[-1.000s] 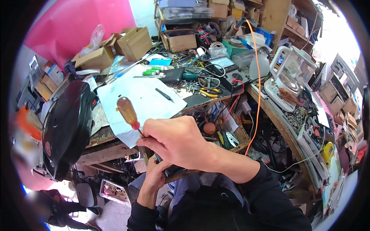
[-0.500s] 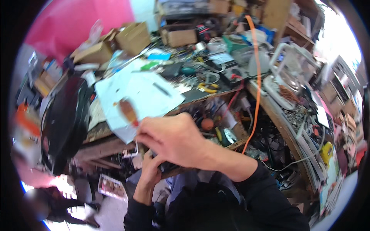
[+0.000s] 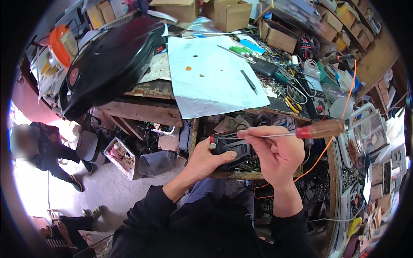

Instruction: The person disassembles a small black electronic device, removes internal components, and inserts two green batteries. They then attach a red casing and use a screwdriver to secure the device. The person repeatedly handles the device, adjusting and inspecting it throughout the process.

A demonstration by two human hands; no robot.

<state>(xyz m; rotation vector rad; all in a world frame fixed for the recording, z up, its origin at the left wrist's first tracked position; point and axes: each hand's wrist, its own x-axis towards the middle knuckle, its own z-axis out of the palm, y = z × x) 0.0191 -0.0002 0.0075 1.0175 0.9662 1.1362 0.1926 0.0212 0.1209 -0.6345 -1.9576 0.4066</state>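
Your left hand point(image 3: 206, 161) is wrapped around a small black device point(image 3: 230, 148), thumb pressed on its top, held just in front of the workbench point(image 3: 146, 109) edge. Your right hand point(image 3: 275, 152) pinches the metal shaft of a brown-handled screwdriver point(image 3: 320, 129), tip at the device's top. White sheet point(image 3: 211, 77) and black round cover point(image 3: 112, 56) sit on the bench behind.
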